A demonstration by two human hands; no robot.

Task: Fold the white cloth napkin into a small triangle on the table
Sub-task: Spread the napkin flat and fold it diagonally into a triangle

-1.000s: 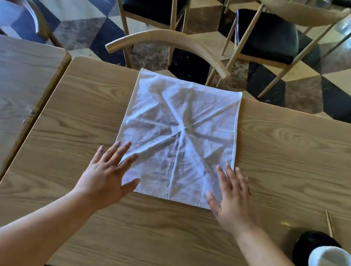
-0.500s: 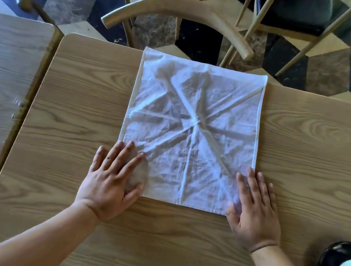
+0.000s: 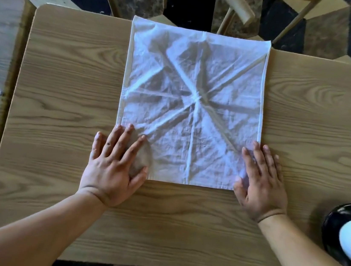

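Neither hand has a grip on anything yet. The left hand [image 3: 113,167] lies flat with its fingers spread, palm down, over the near-left corner of the white cloth napkin [image 3: 193,104]; through the thin fabric a grey shadow shows beside the thumb, so part of the corner may be lifting or sitting over the thumb, though that cannot be told for sure. The right hand [image 3: 261,179] lies flat in the same way on the near-right corner, fingers pointing away from the person, its outer fingers resting on the table [image 3: 66,73] just past the hem. Both forearms come in low from the near edge, angled toward each other.

The napkin is spread open as a square in the middle of the table, its far edge at or slightly over the far table edge, with old creases crossing at its centre.

The likely trouble lies in those creases: they could pull a new diagonal fold off line, so the corners would not meet. With both hands pressing only the near corners, lifting one could drag the thin cloth sideways. The black bowl [image 3: 340,230] near the right forearm could be knocked by an elbow.
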